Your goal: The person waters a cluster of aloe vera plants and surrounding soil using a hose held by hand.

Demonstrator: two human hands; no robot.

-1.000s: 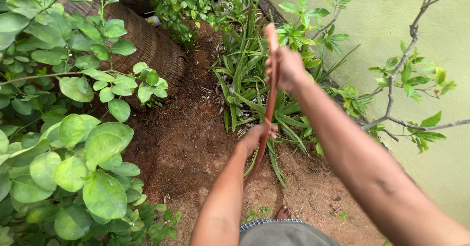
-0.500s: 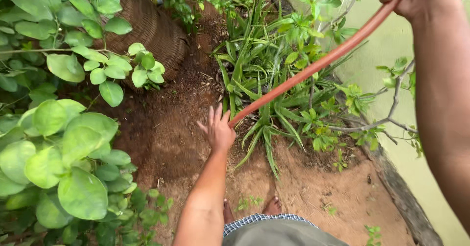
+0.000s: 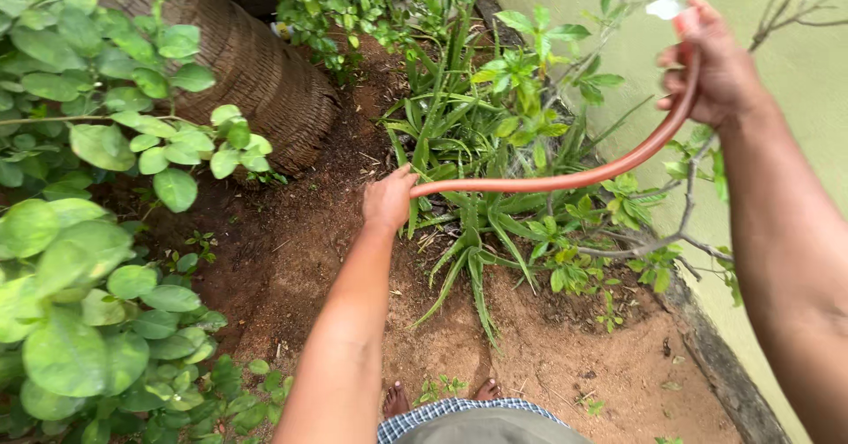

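A reddish-brown garden hose (image 3: 565, 180) runs in a curve between my two hands. My left hand (image 3: 389, 200) grips it low, over the bare soil beside a spiky green plant (image 3: 468, 152). Raised at the upper right, my right hand (image 3: 717, 66) is closed around the hose near its end, where a clear bit of water or nozzle shows at the tip (image 3: 669, 4). The hose passes in front of the spiky plant's leaves.
A thick ridged tree trunk (image 3: 256, 73) stands at upper left. Round-leaved shrubs (image 3: 79, 267) fill the left side. A pale green wall (image 3: 795, 161) with a low kerb (image 3: 715, 356) runs along the right. My bare toes (image 3: 397, 400) show on the soil below.
My right hand has swung up and to the right with the hose end. My left hand let go, spread its fingers, then closed on the hose lower down.
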